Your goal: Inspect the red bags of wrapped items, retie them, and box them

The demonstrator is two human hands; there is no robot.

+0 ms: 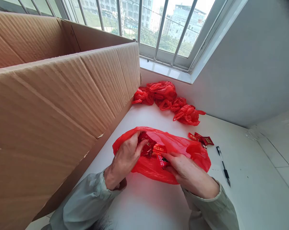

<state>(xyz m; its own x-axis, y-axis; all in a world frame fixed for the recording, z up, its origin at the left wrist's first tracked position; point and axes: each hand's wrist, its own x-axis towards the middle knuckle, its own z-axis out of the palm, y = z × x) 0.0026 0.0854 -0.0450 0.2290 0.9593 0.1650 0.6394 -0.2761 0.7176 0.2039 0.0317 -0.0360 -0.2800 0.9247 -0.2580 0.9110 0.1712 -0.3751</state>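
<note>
An open red plastic bag (149, 171) lies on the white table, with several small wrapped packets inside. My left hand (127, 156) reaches into the bag's left side, its thumb and fingers closed on a dark red packet (148, 145). From the right, my right hand (185, 171) has its fingers closed around a pink and black packet (162, 161) whose right part they cover. Between the hands rests a bright red packet with gold print (159, 149).
A large open cardboard box (63, 127) fills the left side. Crumpled red bags (163, 92) lie by the wall under the barred window. Small red packets (204, 139) and a black pen (223, 166) are at the right on the white table (245, 191).
</note>
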